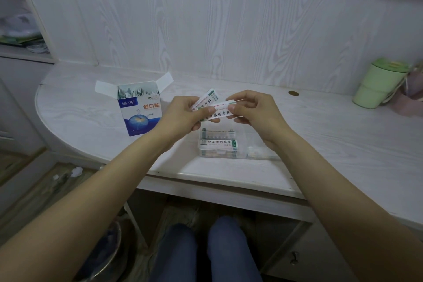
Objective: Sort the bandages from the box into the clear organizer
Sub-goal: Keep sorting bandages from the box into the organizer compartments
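Observation:
An open blue and white bandage box (140,110) stands upright on the white table (320,135), left of my hands, with several wrapped bandages showing in its top. My left hand (183,114) holds a small fan of white wrapped bandages (207,99). My right hand (254,110) pinches one of these strips, a bandage (220,113) lying crosswise between both hands. Directly below my hands sits the clear organizer (231,144), with bandages stacked in its left compartment and a few small items in the right one.
A pale green lidded cup (380,84) stands at the far right by a pinkish bag. A small brown coin-like disc (293,93) lies behind my right hand. A wood-grain wall backs the table; a shelf with clutter is at far left. My knees show under the table edge.

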Demonstrator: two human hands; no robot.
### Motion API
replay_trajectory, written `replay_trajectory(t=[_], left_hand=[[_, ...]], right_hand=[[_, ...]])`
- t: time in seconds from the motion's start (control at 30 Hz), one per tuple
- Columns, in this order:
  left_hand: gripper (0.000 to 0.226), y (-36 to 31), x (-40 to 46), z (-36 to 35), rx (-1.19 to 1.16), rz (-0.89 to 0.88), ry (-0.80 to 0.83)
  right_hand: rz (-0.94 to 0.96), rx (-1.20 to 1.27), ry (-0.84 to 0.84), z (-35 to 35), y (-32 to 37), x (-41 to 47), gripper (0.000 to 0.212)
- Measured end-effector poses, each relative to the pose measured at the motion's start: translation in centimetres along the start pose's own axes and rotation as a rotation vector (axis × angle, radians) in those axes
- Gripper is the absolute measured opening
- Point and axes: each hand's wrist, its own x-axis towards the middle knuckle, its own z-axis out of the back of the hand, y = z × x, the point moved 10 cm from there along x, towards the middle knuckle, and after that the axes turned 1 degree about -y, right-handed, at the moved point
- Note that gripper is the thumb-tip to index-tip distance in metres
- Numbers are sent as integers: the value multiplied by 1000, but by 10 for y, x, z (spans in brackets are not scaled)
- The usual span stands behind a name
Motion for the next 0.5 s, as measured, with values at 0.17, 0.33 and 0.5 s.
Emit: replay_trajectory(t=[0.17,0.33,0.5], left_hand=[[8,6,6,9,33,11,-42],[10,8,14,35,-55,-28,-239],[7,11,17,40,-75,-22,-272]], right_hand=[[-36,25,-62,6,-5,5,18],[-43,-125,-126,15,-14,15,17],[-79,-430,-84,8,-25,19,12]])
